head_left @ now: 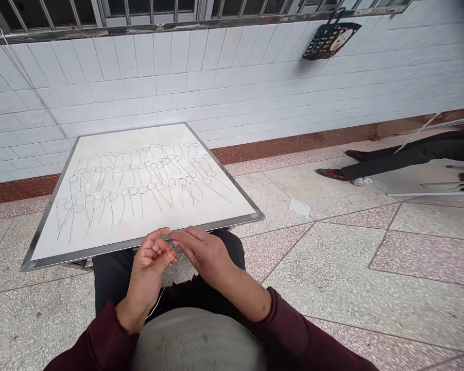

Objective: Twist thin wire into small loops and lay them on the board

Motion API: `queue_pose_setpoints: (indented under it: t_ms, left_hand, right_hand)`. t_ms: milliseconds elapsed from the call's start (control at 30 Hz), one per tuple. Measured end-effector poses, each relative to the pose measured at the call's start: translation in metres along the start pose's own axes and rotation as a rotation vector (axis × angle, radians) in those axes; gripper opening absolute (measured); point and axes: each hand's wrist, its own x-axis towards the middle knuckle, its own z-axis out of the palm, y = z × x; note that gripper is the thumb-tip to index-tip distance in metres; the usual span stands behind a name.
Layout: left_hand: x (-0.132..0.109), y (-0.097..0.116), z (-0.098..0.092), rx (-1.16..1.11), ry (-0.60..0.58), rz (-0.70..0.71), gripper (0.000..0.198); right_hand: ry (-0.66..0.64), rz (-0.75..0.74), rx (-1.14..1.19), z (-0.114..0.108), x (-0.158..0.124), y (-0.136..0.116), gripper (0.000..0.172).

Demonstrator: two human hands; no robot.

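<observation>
A thin pale wire [162, 291] runs from between my hands down toward my left wrist, with a small loop by the fingertips. My left hand [149, 268] is closed, thumb and fingers pinched on the wire. My right hand [206, 252] meets it from the right, its fingers bent around the looped end, partly hiding it. Both hands are just in front of the near edge of a white board [139, 232] with a metal frame. On the board lie several thin wire pieces [132, 191] in three rows, each with a round loop and a long tail.
The board stands over my knees, close to a white tiled wall [170, 72]. A dark patterned bag [332, 38] hangs from the window ledge. At the right are another person's legs [394, 157] and a white paper [299, 208] on the tiled floor [332, 263].
</observation>
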Motion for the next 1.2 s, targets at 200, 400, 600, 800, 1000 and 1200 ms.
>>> queue_pose_setpoints:
  t_ms: [200, 400, 600, 800, 1000, 1200]
  left_hand:
    - [-0.001, -0.002, -0.001, -0.042, -0.001, 0.023, 0.039]
    - [0.000, -0.003, -0.003, -0.068, 0.127, 0.081, 0.045]
    - [0.002, -0.006, -0.004, -0.058, 0.136, 0.077, 0.043]
    - [0.002, -0.007, -0.005, -0.081, 0.138, 0.100, 0.039]
    - [0.003, -0.010, -0.004, -0.092, 0.148, 0.089, 0.040]
    - [0.004, -0.015, -0.006, -0.125, 0.135, 0.059, 0.040]
  right_hand:
    - [-0.018, -0.090, 0.089, 0.002, 0.008, 0.004, 0.023]
    - [0.031, 0.347, 0.505, 0.010, 0.008, 0.005, 0.017]
    - [0.062, 0.387, 0.497, 0.016, -0.001, 0.000, 0.014]
    - [0.099, 0.493, 0.568, 0.011, 0.000, -0.002, 0.020]
    - [-0.025, 0.553, 0.716, 0.020, -0.006, -0.006, 0.016]
    - [0.074, 0.320, 0.374, 0.024, -0.010, -0.005, 0.020]
